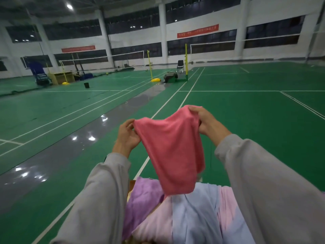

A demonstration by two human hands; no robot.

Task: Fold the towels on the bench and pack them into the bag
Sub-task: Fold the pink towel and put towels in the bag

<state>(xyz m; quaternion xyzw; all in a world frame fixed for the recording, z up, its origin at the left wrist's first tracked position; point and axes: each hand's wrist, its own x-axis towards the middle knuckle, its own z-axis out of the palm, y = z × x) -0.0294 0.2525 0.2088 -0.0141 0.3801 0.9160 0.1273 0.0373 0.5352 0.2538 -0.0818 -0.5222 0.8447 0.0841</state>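
A coral-pink towel (173, 152) hangs in the air in front of me. My left hand (127, 135) pinches its upper left corner, and my right hand (206, 121) grips the upper right corner, held a little higher. The towel's lower end dangles just above a heap of other towels: a purple towel (142, 198) on the left, a light blue towel (195, 217) in the middle and pale pink towels (226, 208) beside and under it. A small strip of the wooden bench (131, 186) shows beside the purple towel. No bag is in view.
A green sports-hall floor (246, 120) with white court lines stretches ahead, crossed by a glossy grey strip (70, 143). Far off stand yellow net posts (186, 62), a dark bag (170, 77), a chair (180, 66) and a small black bin (86, 85).
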